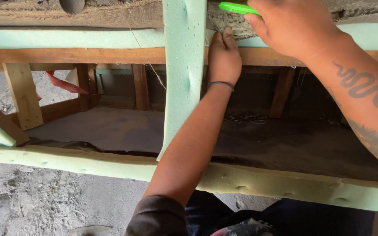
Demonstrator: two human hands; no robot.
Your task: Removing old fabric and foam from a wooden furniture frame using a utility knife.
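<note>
up at twelve o'clock, the right hand (292,26) is clenched around a bright green tool handle (237,8); only the handle's slim plastic end shows, poking out toward eleven o'clock. the left hand (224,57) sits just below it, fingers closed and pressed against the coarse brown burlap webbing (224,22), seemingly pinching a thin dark piece. a pale green foam strip (182,74), dimpled, runs down toward six o'clock just beside the left hand, across the wooden frame (88,56).
</note>
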